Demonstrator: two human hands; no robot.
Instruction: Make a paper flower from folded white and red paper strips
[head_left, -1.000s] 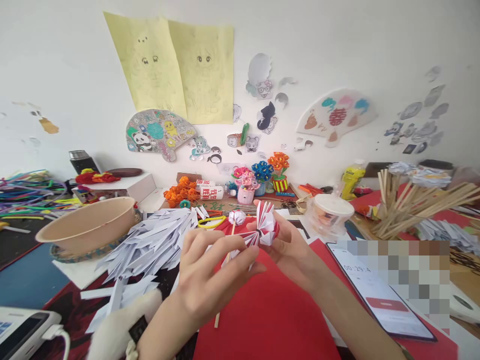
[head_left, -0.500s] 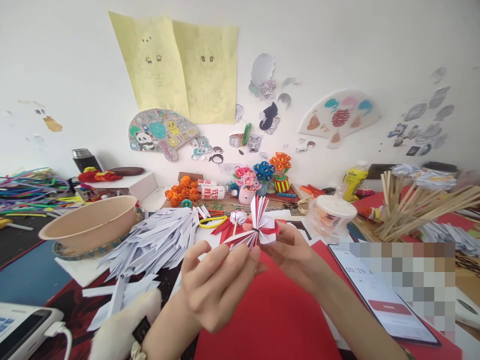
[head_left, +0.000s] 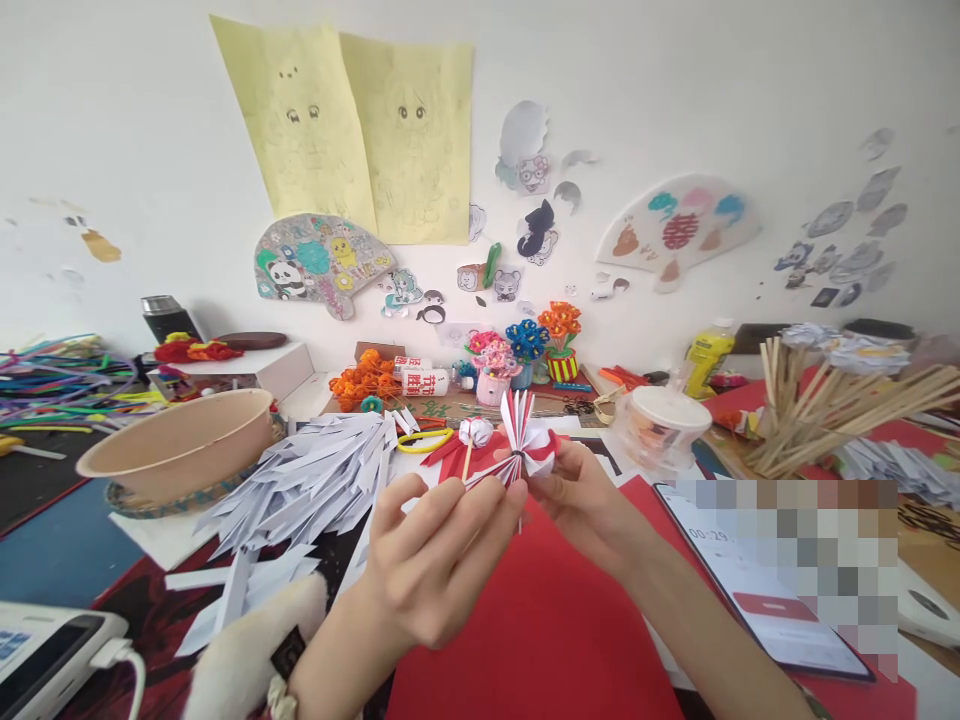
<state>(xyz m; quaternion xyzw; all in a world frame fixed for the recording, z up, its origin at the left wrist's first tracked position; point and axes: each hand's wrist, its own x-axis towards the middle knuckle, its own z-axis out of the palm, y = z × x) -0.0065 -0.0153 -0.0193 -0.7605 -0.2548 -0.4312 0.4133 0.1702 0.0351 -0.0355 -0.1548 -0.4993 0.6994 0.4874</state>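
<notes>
Between my two hands is a red-and-white folded paper flower (head_left: 517, 415), its pleats fanned out and bound at the centre by a dark tie. My left hand (head_left: 439, 555) has its fingers bent round the lower left pleats. On the other side, my right hand (head_left: 581, 490) pinches the right-hand petals; its fingertips are partly hidden behind the paper. Both hands hover over a large red sheet (head_left: 532, 620). Just behind the flower, a white paper ball on a stick (head_left: 474, 435) lies on red paper.
White folded strips (head_left: 315, 480) heap up at left beside a beige basin (head_left: 176, 445). A phone (head_left: 772, 590) showing a timer lies at right, near wooden sticks (head_left: 817, 420). Pipe-cleaner flowers (head_left: 529, 345) stand at the back. A white power bank (head_left: 56, 660) sits front left.
The flower has turned slightly, and some of its upper and right pleats look more spread. My hands stay on it in nearly the same place. The view has shifted a little.
</notes>
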